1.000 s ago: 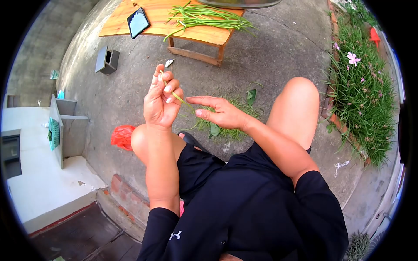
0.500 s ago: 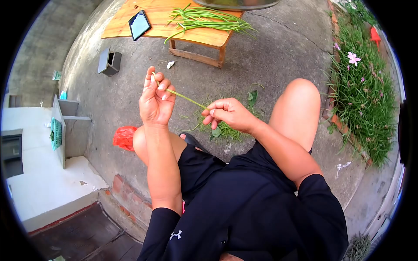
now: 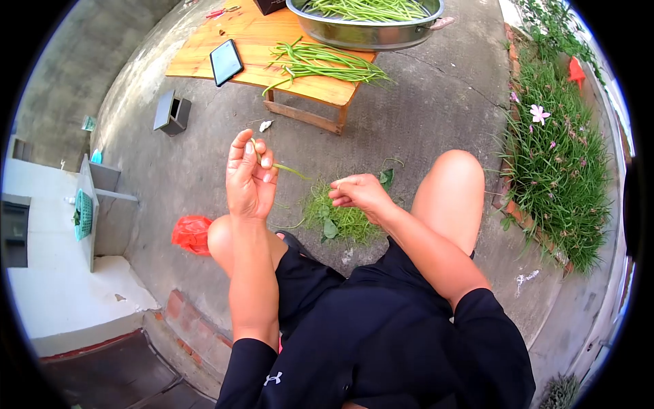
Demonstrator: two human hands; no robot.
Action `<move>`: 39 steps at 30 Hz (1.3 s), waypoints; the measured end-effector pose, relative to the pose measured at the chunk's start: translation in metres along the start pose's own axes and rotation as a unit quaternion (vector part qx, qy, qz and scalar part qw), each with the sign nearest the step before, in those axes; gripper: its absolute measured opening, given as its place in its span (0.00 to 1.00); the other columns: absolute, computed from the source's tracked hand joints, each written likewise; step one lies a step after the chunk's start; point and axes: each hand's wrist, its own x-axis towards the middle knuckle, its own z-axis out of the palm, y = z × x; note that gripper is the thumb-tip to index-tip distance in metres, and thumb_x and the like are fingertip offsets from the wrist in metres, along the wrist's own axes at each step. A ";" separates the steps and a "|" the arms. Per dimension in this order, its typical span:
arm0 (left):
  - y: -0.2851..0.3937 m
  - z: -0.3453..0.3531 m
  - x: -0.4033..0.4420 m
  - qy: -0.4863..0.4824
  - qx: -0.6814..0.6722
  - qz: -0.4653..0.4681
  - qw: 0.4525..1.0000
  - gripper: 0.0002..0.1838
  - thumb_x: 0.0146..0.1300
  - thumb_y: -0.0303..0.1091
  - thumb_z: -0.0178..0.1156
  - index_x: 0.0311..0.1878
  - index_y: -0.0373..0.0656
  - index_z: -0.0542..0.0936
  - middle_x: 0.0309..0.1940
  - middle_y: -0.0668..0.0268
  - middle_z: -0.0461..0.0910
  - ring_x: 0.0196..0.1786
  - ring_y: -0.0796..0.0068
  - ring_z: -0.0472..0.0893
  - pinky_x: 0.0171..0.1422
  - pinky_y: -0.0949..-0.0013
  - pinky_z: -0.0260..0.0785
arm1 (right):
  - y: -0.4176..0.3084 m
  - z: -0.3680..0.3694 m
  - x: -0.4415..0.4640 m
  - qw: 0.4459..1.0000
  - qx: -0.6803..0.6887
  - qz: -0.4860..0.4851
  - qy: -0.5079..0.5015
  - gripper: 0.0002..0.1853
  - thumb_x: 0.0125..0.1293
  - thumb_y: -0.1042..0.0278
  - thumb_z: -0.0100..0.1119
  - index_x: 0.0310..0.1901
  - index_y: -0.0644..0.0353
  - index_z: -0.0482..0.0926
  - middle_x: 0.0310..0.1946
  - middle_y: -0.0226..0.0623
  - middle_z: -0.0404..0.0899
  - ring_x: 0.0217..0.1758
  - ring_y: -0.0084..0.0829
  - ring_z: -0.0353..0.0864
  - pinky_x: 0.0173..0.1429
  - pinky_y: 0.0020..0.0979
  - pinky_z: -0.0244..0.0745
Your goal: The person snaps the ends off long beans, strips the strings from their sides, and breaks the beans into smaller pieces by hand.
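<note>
My left hand point(image 3: 251, 178) is raised in front of my knees, its fingers pinching a slender green stem point(image 3: 289, 169). The stem's free end points right, toward my right hand point(image 3: 361, 193), and stays apart from it. My right hand's thumb and fingertips are pressed together; whatever is between them is too small to make out. Below the hands, thin green scraps and a few leaves lie in a heap point(image 3: 347, 221) on the concrete. A bundle of long green stems point(image 3: 330, 65) rests on the wooden table point(image 3: 197, 51).
A metal basin point(image 3: 381, 34) with more green stems stands at the table's right end, and a phone point(image 3: 226, 62) lies at its front edge. On the ground are a grey box point(image 3: 174, 114) and a red plastic bag point(image 3: 192, 234). A planted bed point(image 3: 562, 163) runs along the right.
My right hand has come off the stem's end and moved slightly right. The left hand still holds the stem. The view has tilted up, showing more of the basin.
</note>
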 end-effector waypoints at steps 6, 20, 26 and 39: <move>-0.015 0.013 -0.005 0.013 0.073 -0.088 0.993 0.13 0.76 0.30 0.57 0.61 0.44 0.75 0.40 0.67 0.80 0.36 0.78 0.79 0.32 0.77 0.70 | -0.020 0.013 -0.013 0.897 -0.284 -0.330 0.077 0.24 0.64 0.70 0.65 0.62 0.61 0.80 0.66 0.57 0.74 0.71 0.50 0.74 0.75 0.38 0.67; -0.025 0.021 -0.002 0.037 -0.019 -0.083 0.996 0.13 0.76 0.34 0.57 0.59 0.43 0.74 0.43 0.64 0.82 0.47 0.68 0.85 0.47 0.67 0.81 | -0.130 0.014 -0.047 0.940 -0.232 -0.245 -0.049 0.07 0.71 0.73 0.62 0.45 0.67 0.85 0.28 0.29 0.83 0.31 0.16 0.78 0.36 0.22 0.74; -0.015 0.011 0.001 0.071 0.010 -0.099 0.992 0.13 0.75 0.36 0.58 0.57 0.43 0.75 0.42 0.65 0.83 0.44 0.71 0.85 0.43 0.69 0.80 | -0.305 -0.021 -0.006 0.774 -0.435 -0.448 0.107 0.10 0.68 0.68 0.64 0.45 0.65 0.87 0.27 0.37 0.85 0.28 0.21 0.79 0.36 0.27 0.75; -0.018 -0.006 0.005 0.096 0.068 -0.132 0.984 0.12 0.71 0.35 0.63 0.54 0.44 0.77 0.40 0.68 0.82 0.40 0.77 0.83 0.40 0.73 0.79 | -0.315 0.035 0.077 0.701 -0.580 -0.409 0.071 0.11 0.64 0.64 0.65 0.41 0.60 0.89 0.37 0.49 0.87 0.40 0.44 0.88 0.50 0.38 0.82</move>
